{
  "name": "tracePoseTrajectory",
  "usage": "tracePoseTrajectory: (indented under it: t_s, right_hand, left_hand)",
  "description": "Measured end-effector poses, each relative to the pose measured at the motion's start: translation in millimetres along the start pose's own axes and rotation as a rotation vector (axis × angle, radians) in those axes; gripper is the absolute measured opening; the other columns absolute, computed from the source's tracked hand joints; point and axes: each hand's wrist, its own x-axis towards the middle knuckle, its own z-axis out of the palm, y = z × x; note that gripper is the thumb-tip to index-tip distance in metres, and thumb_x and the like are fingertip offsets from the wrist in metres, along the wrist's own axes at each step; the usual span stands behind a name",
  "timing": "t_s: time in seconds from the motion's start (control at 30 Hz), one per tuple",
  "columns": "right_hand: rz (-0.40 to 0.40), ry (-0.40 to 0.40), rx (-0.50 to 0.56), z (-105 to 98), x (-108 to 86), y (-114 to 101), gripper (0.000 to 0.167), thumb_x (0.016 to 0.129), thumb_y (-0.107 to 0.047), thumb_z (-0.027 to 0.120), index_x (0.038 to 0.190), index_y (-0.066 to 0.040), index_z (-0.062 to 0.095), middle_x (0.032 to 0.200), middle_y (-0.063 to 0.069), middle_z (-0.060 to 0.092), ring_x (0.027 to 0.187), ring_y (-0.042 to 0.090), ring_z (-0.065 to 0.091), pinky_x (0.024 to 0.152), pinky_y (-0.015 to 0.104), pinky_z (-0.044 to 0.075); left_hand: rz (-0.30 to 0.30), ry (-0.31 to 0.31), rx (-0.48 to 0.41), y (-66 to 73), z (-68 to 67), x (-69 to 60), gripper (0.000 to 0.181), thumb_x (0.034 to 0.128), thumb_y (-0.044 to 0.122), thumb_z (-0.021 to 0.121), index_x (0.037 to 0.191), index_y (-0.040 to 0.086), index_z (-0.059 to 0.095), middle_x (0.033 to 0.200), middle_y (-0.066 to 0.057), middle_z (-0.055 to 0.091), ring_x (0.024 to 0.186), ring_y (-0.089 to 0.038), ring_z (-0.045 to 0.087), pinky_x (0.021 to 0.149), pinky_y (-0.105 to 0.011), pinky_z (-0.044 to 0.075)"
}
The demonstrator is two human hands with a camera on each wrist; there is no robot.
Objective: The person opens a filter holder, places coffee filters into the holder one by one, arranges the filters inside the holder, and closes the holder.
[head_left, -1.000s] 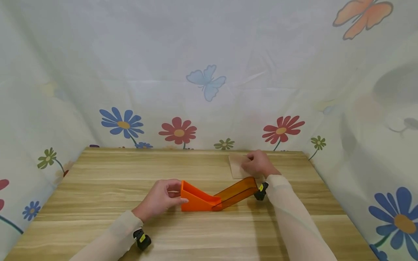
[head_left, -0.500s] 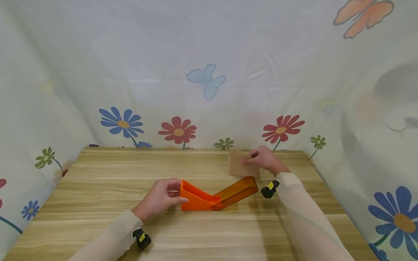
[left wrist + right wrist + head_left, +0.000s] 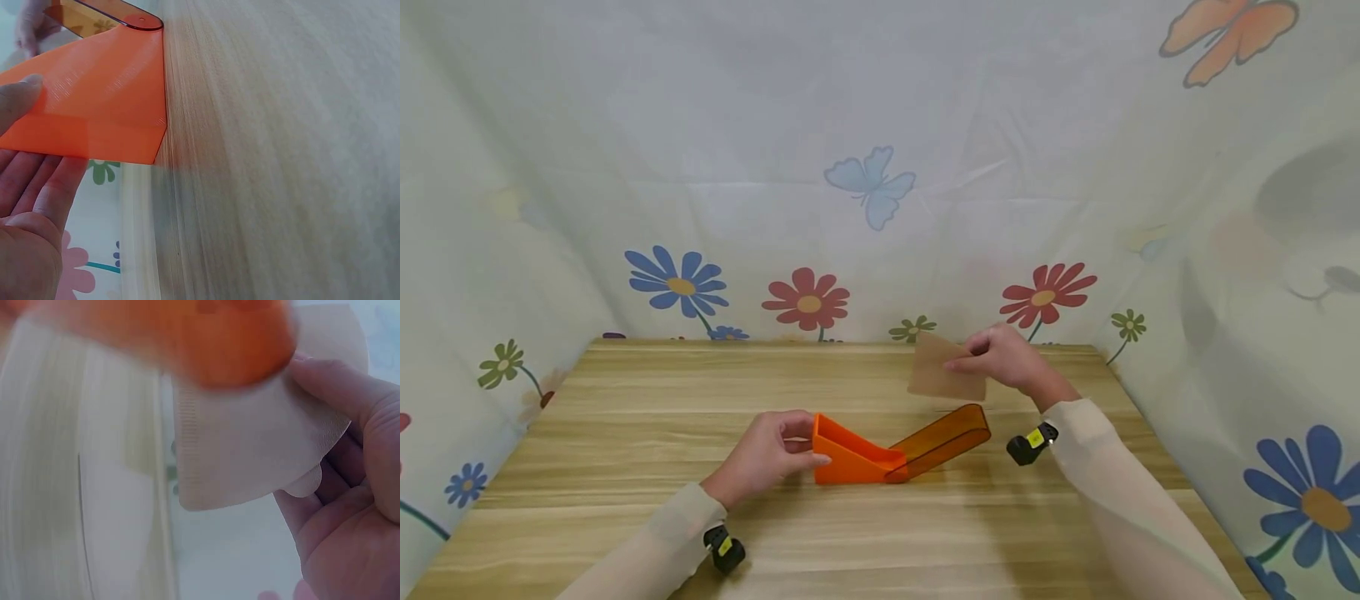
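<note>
While our right hand (image 3: 1007, 357) pinches the tan paper (image 3: 931, 372) by its right side, above the tabletop (image 3: 700, 383), a one-sided grip like that could let the thin stuff slip or crease. We'd also flag the amber lid (image 3: 947, 440), just below: a dipping wrist might knock it. Our left hand (image 3: 763, 454) grips the tall end of the orange holder (image 3: 850, 463), standing on the tabletop; its long axis runs left to right, low end rightward, lid slanting up that way. Paper's long axis: can't tell.
</note>
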Motion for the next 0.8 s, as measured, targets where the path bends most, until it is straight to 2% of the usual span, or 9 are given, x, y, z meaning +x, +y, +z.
tracePoseTrajectory:
  t_s: [0.2,0.4,0.47,0.57,0.8]
  right_hand:
    - [-0.054,0.007,0.008,2.9,-11.3,-34.5,0.048,0.085,-0.043,0.083,0.06,-0.013,0.056,0.058,-0.005,0.032,0.054,0.017,0.033,0.048,0.025,0.024]
    - [-0.088,-0.04,0.091,15.3,-19.6,-60.0,0.045,0.087,-0.039,0.082,0.063,-0.008,0.06,0.059,-0.004,0.032,0.054,0.015,0.032,0.048,0.024,0.024]
    - [-0.108,-0.063,0.122,20.9,-21.2,-65.6,0.042,0.087,-0.036,0.082,0.064,-0.006,0.063,0.059,-0.004,0.032,0.053,0.015,0.032,0.047,0.024,0.024]
    - [-0.139,-0.089,0.147,29.2,-23.1,-70.4,0.044,0.088,-0.033,0.082,0.062,-0.006,0.058,0.059,-0.004,0.03,0.051,0.013,0.029,0.047,0.024,0.022]
    - [-0.186,-0.124,0.104,43.5,-26.2,-78.4,0.045,0.089,-0.031,0.081,0.06,-0.012,0.052,0.059,-0.005,0.031,0.05,0.012,0.03,0.047,0.024,0.023]
  left_hand:
    - [0.007,0.007,-0.001,-0.1,-0.7,-0.2,0.042,0.0804,0.025,0.088,0.119,0.018,0.074,0.119,-0.002,0.073,0.108,-0.022,0.074,0.09,-0.031,0.062]
    - [0.001,0.007,0.0,-0.5,-0.7,-0.2,0.042,0.0803,0.024,0.089,0.119,0.018,0.074,0.119,-0.003,0.073,0.108,-0.023,0.074,0.09,-0.032,0.062]
    - [0.003,0.007,0.0,-1.0,-0.7,-0.2,0.042,0.0805,0.024,0.088,0.119,0.018,0.074,0.119,-0.003,0.073,0.108,-0.023,0.074,0.089,-0.032,0.062]
    - [0.011,0.005,-0.001,-1.8,-0.8,0.0,0.041,0.0809,0.023,0.088,0.119,0.017,0.074,0.119,-0.004,0.073,0.108,-0.024,0.074,0.09,-0.031,0.062]
    - [0.01,-0.002,-0.007,-2.2,-0.1,0.2,0.042,0.0808,0.026,0.088,0.119,0.017,0.074,0.119,-0.004,0.073,0.108,-0.024,0.073,0.089,-0.03,0.062]
